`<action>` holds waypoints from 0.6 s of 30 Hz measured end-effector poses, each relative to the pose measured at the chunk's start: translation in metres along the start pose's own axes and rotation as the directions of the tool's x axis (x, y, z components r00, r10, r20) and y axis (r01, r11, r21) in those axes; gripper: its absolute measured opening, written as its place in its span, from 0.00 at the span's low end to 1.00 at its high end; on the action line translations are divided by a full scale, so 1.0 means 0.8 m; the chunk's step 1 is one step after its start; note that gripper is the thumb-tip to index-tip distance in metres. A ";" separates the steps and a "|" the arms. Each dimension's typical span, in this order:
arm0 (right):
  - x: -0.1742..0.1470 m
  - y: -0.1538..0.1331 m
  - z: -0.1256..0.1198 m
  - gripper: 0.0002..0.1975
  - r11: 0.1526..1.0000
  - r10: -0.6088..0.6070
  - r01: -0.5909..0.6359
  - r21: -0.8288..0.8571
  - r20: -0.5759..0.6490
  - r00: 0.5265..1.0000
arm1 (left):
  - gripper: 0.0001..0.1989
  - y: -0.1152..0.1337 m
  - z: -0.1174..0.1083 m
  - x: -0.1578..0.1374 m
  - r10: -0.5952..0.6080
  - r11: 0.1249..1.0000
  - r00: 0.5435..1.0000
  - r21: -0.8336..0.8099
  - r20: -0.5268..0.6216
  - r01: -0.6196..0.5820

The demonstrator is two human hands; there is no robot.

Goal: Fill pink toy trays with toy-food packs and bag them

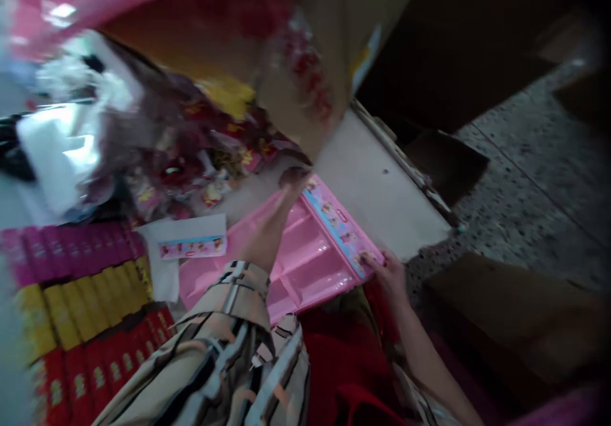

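Observation:
A pink plastic tray with several compartments lies tilted in front of me. Along its right edge runs a printed sticker strip with small pictures on blue and pink. My right hand grips the tray's near right corner, its thumb on the end of the strip. Across the tray reaches my left arm, and my left hand is closed at the far corner, dark and blurred. Left of the tray lies a white backing sheet bearing a similar sticker strip.
Rows of purple packets, yellow packets and red packets stand at the left. Clear plastic bags and loose wrapped pieces heap behind. A cardboard box rises beyond the tray. Speckled floor shows past the table edge.

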State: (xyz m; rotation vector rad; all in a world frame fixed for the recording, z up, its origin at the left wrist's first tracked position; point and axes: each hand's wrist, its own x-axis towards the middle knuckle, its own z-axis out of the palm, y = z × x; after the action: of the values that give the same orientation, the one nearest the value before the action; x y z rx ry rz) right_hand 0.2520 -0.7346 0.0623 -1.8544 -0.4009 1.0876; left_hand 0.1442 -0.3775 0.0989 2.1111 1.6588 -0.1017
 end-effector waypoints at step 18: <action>0.059 -0.049 -0.029 0.26 0.854 0.101 0.130 -0.504 0.405 0.908 | 0.11 -0.251 -0.085 -0.147 -0.172 0.981 0.889 -0.156 -0.425 0.115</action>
State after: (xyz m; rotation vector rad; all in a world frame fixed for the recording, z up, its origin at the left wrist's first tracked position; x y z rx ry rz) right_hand 0.3037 -0.6965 0.0749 -2.0600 -1.0536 1.4793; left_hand -0.0906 -0.4224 0.1380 2.0098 2.0130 0.4565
